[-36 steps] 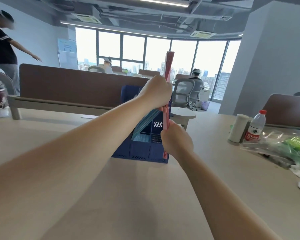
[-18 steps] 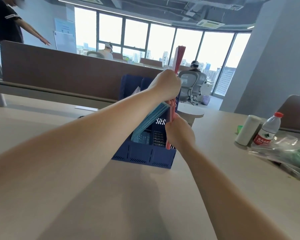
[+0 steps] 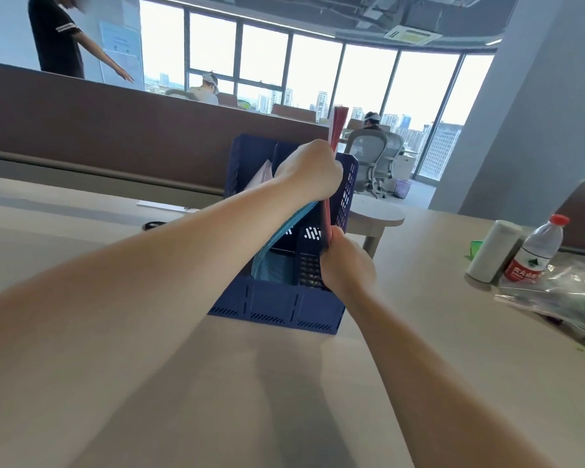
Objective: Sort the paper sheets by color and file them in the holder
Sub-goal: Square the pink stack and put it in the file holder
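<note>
Both my hands are on one stack of red sheets [image 3: 335, 130], which stands upright on edge at the right end of the blue holder [image 3: 277, 304]. My left hand [image 3: 309, 172] is closed around the stack's upper part, fingers curled over it, and the top of the red paper sticks out above my knuckles. My right hand [image 3: 347, 265] is below, pinching the lower edge of the same stack between thumb and fingers, right at the front of the holder's rightmost compartment.

The holder is a single dark blue plastic rack on the table [image 3: 284, 400], with three compartments that I can count from the dividers. Just left of my right hand, under my left wrist, one bundle of light blue sheets [image 3: 281, 238] leans forward in the middle compartment, its top edge pressed beneath my left hand. Further left, behind my left forearm, a few pale sheets [image 3: 262, 175] show in the far-left compartment (their colour is hard to judge, whitish or faintly pink).

Well off to the right of my grip stand one white roll [image 3: 490, 251] and one water bottle [image 3: 536, 249] with a red cap and red label, just beside each other, with a clear plastic bag [image 3: 561, 292] lying next to them.
</note>
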